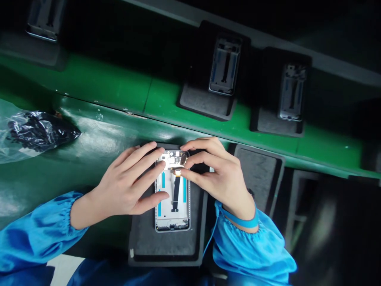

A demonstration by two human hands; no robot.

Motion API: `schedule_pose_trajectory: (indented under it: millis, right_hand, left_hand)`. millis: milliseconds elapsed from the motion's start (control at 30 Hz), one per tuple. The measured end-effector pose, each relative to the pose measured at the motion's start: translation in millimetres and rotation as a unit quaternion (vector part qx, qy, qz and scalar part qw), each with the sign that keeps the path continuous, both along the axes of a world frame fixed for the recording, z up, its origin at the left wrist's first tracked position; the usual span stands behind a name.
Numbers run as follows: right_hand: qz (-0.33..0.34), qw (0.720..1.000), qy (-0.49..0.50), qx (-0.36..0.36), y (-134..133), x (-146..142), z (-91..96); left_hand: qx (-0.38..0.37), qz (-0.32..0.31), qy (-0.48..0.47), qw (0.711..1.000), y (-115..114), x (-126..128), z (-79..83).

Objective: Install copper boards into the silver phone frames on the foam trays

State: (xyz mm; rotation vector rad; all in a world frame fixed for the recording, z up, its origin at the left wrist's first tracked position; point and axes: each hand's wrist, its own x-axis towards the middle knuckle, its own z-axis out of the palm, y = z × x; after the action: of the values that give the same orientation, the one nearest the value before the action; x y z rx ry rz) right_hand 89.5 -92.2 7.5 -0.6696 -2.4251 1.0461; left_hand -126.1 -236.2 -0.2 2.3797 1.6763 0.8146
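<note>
An opened phone frame [168,202] lies upright on a dark foam tray [166,248]. Across its top sits a circuit board [172,159], partly covered by fingers. A black flex cable [176,194] with an orange and white end runs down the middle, between blue strips. My left hand [131,180] is open, fingers spread, with the fingertips on the frame's upper left side and the thumb over its middle. My right hand [217,171] is at the upper right, thumb and index finger bent together beside the board and the flex cable's top end. What they pinch is too small to make out.
A clear bag of small black parts [38,129] lies at left on the green bench [98,151]. Several phone frames on foam trays, one a tray with a phone frame [225,65], stand on the raised green ledge [119,85]. Another foam tray [262,178] is at right.
</note>
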Motion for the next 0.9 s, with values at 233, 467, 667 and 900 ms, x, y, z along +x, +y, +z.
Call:
schedule_pose_trajectory:
  millis: [233, 467, 667, 900]
  right_hand:
    - [0.001, 0.999, 0.005, -0.042, 4, 3, -1.3]
    - [0.001, 0.997, -0.009, -0.076, 1, -1, 2.5]
    - [-0.01, 0.997, -0.013, -0.069, -4, -4, -1.2]
    - [-0.047, 0.996, 0.042, -0.067, -4, 13, 14.1]
  left_hand:
    - [0.0, -0.002, 0.034, 0.999, -1, 1, 2.7]
    - [-0.003, 0.012, 0.014, 1.0, 0, 4, 0.9]
    - [-0.041, 0.209, -0.08, 0.974, -18, 10, 5.2]
    - [-0.263, 0.25, -0.129, 0.923, -49, 16, 11.3]
